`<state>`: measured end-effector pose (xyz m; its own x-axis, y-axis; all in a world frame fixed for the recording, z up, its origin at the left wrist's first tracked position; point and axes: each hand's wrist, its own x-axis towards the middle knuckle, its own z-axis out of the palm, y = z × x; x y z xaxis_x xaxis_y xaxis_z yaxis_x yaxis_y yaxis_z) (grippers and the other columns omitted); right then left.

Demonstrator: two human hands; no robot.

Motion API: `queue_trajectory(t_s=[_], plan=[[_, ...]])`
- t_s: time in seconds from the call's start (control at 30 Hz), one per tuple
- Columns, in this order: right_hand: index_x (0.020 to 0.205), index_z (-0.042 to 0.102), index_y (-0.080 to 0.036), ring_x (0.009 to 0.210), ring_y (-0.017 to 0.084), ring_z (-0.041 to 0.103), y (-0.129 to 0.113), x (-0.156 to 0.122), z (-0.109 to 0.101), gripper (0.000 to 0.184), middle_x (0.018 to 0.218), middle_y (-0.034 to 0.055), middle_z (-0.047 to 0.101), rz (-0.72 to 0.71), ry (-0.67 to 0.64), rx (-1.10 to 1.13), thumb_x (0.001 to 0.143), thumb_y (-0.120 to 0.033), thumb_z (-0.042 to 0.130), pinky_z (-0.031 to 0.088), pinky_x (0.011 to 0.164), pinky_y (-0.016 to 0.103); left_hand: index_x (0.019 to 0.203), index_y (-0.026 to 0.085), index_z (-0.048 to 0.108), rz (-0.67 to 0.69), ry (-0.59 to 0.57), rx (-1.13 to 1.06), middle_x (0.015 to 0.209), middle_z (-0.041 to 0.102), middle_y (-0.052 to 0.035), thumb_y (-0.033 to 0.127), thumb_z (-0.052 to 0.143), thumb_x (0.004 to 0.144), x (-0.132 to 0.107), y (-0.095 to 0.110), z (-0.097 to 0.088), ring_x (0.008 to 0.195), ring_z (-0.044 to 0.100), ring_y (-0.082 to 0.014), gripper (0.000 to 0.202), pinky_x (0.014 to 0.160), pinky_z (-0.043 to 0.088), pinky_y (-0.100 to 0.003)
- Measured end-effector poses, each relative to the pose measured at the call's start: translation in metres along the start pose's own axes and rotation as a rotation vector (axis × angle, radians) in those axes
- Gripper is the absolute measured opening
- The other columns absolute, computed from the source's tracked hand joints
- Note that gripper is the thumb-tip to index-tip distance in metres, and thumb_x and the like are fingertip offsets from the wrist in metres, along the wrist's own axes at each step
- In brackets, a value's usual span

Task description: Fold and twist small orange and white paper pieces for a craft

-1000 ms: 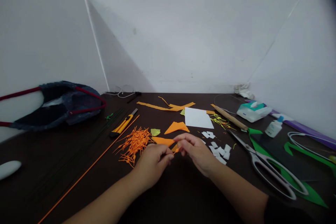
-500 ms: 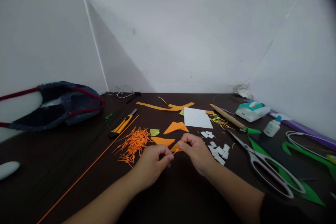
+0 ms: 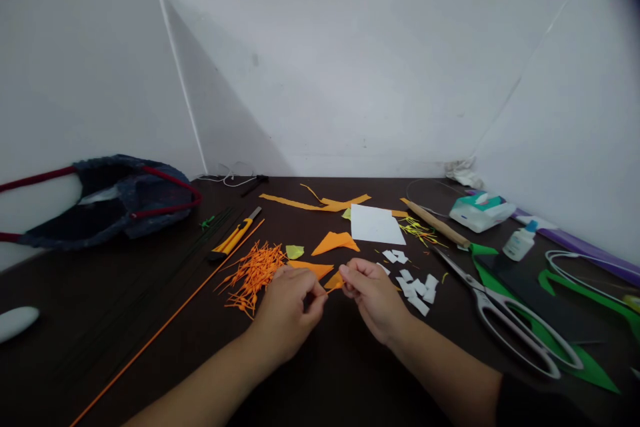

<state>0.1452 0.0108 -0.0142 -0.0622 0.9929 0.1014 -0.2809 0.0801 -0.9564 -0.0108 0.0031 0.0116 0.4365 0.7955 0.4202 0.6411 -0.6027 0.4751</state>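
Note:
Between my hands is a small twisted orange paper piece (image 3: 335, 287), thin at its left end. My left hand (image 3: 293, 303) is closed, pinching the thin end between thumb and fingertips. The thumb and finger of my right hand (image 3: 373, 295) pinch the other end. Just left of my left hand lies a pile of thin orange twisted paper pieces (image 3: 253, 272). Beyond my fingers are a folded orange paper piece (image 3: 334, 242) and another orange paper piece (image 3: 315, 269), partly hidden by my left hand. A small yellow-green scrap (image 3: 295, 252) lies beside them.
White paper squares (image 3: 419, 288), a white sheet (image 3: 376, 224) and large scissors (image 3: 505, 320) lie to the right. Farther right are a glue bottle (image 3: 519, 243) and a tissue pack (image 3: 481, 211). A yellow utility knife (image 3: 235, 237) and a long orange stick (image 3: 165, 327) lie left.
My left hand has rolled slightly over the paper piece, and my right hand has shifted a little to the right. Both keep their pinch on it.

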Motion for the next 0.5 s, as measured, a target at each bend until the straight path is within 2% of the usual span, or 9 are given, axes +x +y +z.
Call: queue_trajectory(t_s=[0.17,0.5], plan=[[0.049,0.04,-0.017,0.047,0.008,0.028,0.0007,-0.0007,0.0022,0.031,0.046,-0.0066,0.034,0.019,0.019,0.08,0.071,-0.027,0.06,0.021,0.047,0.024,0.055,0.018,0.047,0.045,0.041,0.071,0.057,0.052,0.0024,0.009,0.05,0.069,-0.0023,0.0008,0.0007,0.059,0.045,-0.0139,0.017,0.066,0.032,-0.029],[0.051,0.045,-0.017,0.05,0.009,0.033,0.0011,0.0004,-0.002,0.03,0.05,-0.0052,0.038,-0.033,0.044,0.026,0.073,-0.031,0.06,0.027,0.051,0.024,0.063,0.019,0.053,-0.026,-0.042,-0.044,0.062,0.057,0.0024,0.017,0.053,0.072,-0.0016,0.0014,-0.0023,0.063,0.051,-0.0148,0.01,0.071,0.035,-0.032]])
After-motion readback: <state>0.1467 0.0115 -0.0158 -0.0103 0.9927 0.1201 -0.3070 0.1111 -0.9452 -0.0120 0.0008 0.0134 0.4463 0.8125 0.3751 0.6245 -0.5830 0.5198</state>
